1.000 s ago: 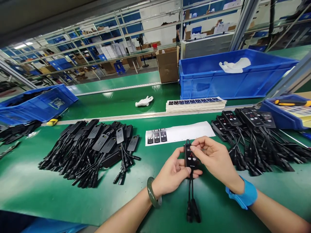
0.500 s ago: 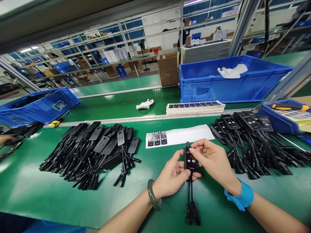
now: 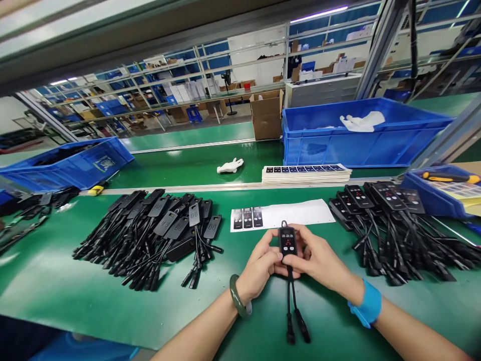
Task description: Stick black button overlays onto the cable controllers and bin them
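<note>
While a glossy green table (image 3: pixel 180 308) spreads below, a heap of black cabled plastic controllers (image 3: pixel 164 223) lies at eight o'clock of the view. The bare left hand (image 3: pixel 259 264) and the bare right hand (image 3: pixel 320 256), fingers closed, grip one rectangular black plastic two-cable controller (image 3: pixel 288 242), between four and five o'clock.

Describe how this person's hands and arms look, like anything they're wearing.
The left hand and right hand are both gloveless, and no sleeves show on the forearms. A smooth, rounded dark green bangle circles the left wrist. A wide, bright blue band wraps the right wrist. No markings are readable on either.
</note>
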The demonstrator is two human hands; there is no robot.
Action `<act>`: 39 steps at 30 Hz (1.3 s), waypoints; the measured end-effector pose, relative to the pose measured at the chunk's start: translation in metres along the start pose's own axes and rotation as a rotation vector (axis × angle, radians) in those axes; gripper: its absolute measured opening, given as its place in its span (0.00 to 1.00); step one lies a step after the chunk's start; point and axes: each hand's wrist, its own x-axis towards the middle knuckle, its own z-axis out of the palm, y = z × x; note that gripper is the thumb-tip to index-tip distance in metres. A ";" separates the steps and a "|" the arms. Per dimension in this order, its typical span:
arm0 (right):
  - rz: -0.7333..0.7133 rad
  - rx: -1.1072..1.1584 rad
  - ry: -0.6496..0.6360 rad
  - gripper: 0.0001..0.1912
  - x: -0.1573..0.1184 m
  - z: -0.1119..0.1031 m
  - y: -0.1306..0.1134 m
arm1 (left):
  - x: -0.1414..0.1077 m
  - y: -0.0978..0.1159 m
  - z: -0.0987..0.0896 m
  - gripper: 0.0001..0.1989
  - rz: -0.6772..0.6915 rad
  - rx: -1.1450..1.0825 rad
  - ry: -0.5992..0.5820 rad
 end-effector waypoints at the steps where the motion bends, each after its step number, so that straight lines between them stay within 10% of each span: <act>1: -0.013 -0.010 -0.035 0.32 -0.001 0.001 -0.002 | 0.001 0.000 -0.001 0.19 -0.002 -0.008 0.018; 5: -0.062 0.062 -0.097 0.41 -0.003 0.003 -0.004 | 0.006 -0.002 -0.002 0.18 -0.028 -0.030 0.065; 9: -0.051 0.154 -0.040 0.24 -0.001 0.006 0.001 | 0.007 -0.005 0.000 0.18 -0.010 0.040 0.093; 22: -0.198 -0.239 0.155 0.31 -0.003 0.011 0.003 | 0.012 -0.009 0.005 0.26 0.087 -0.003 0.058; 27: -0.248 -0.619 0.417 0.23 0.013 -0.035 -0.003 | 0.009 -0.008 -0.003 0.25 0.246 0.625 0.034; 33: 0.130 -1.312 0.561 0.16 0.017 -0.107 -0.006 | 0.001 -0.007 -0.005 0.17 0.403 1.256 0.107; 36: 0.114 -1.380 0.573 0.17 0.026 -0.105 -0.005 | 0.001 0.000 -0.006 0.12 0.372 1.521 0.244; 39: -0.092 -0.982 0.422 0.17 0.048 -0.075 -0.006 | 0.003 0.012 -0.013 0.19 0.252 1.762 0.448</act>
